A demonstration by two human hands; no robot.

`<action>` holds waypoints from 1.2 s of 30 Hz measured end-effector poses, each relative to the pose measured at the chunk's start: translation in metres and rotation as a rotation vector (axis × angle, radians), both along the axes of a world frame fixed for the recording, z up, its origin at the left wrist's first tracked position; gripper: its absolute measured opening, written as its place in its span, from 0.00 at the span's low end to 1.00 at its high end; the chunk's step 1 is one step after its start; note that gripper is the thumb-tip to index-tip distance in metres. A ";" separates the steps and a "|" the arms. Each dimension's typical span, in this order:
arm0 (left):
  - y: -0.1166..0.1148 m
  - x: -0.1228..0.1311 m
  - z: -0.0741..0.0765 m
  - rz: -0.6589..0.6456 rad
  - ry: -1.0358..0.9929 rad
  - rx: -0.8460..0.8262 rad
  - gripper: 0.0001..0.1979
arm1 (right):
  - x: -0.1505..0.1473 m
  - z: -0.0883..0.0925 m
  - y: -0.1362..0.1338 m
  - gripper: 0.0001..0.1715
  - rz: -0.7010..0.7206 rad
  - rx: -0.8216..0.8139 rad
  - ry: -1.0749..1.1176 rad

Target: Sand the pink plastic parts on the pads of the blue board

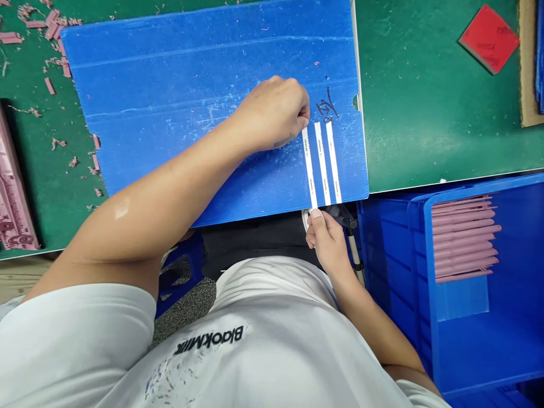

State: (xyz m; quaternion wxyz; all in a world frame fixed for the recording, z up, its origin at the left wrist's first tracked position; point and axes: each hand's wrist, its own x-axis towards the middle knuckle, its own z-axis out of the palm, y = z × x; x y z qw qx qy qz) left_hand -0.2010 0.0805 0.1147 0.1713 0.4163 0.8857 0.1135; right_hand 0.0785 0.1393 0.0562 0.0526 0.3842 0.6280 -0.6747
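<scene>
My left hand [280, 110] is closed above a blue corrugated plastic board [204, 73], its fingertips at the far end of a white tape strip [309, 164]. The strip is narrow, with small dark print. My right hand [327, 238] sits just off the board's near edge, thumb and finger pinching the strip's near end. A white rounded edge, perhaps a tape roll, shows partly beside those fingers. Beside this strip, two similar white strips [322, 164] lie on the board, roughly parallel. Dark handwriting [327, 107] is just beyond them.
The green table [425, 130] carries pink scraps [53, 25] and a pink moulded part [17, 192] on the left. A red block [488, 39] lies at the far right. Below, a blue crate [395, 272] holds a stack of pink pieces [465, 238].
</scene>
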 end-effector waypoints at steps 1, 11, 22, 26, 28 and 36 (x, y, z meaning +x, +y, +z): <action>-0.001 0.000 0.001 -0.016 0.003 -0.005 0.15 | 0.000 -0.001 0.000 0.43 -0.001 0.001 0.004; -0.005 0.003 -0.009 -0.001 -0.052 0.055 0.14 | 0.003 -0.005 -0.002 0.40 -0.023 -0.001 0.026; -0.027 0.046 -0.003 -0.160 -0.044 0.168 0.09 | 0.001 -0.011 -0.003 0.39 -0.046 0.000 0.075; -0.044 0.097 -0.009 -0.332 -0.086 0.196 0.06 | 0.002 -0.016 -0.002 0.38 -0.036 0.015 0.114; -0.046 0.106 -0.015 -0.332 -0.103 0.188 0.06 | 0.002 -0.018 -0.001 0.37 -0.049 0.011 0.123; -0.037 0.106 -0.017 -0.234 -0.125 0.129 0.07 | -0.008 -0.012 -0.052 0.35 -0.372 -0.322 0.178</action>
